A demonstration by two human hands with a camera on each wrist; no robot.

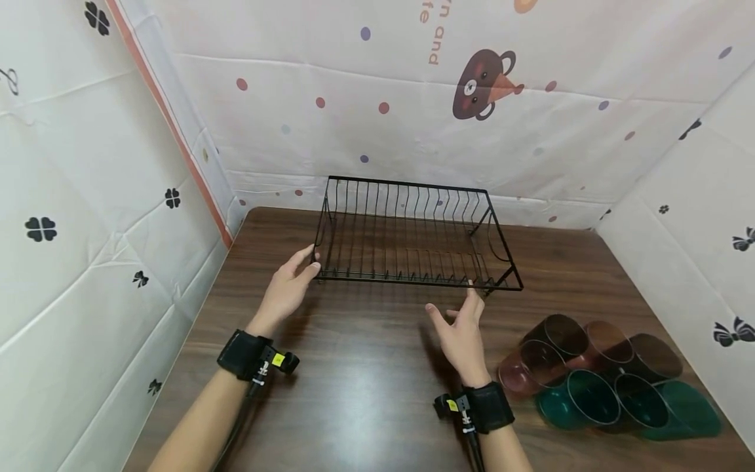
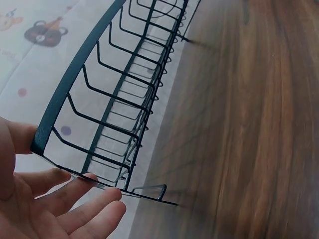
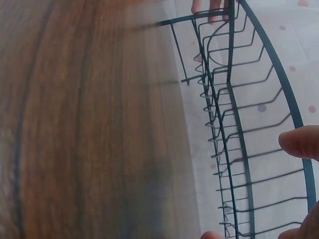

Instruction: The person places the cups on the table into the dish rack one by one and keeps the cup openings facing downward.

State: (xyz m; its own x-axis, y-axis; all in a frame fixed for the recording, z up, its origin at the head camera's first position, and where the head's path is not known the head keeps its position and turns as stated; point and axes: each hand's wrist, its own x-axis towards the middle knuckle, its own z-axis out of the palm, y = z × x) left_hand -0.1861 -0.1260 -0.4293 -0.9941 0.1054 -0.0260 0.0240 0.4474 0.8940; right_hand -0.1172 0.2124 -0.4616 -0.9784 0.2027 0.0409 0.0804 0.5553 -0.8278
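Patterned white sheets wall in your dark wooden desk (image 1: 354, 393) on three sides. The black wire dish rack (image 1: 413, 236) sits toward the back, in the middle, its long side facing you so both ends are in reach. At its left end your left hand (image 1: 287, 288) touches the corner with straight fingers (image 2: 84, 199). Your right hand (image 1: 463, 331) is at the front rail near the right corner, fingers loosely spread; contact there is hard to tell. Tinted cups (image 1: 590, 380) lie on their sides to your right, well apart from the rack.
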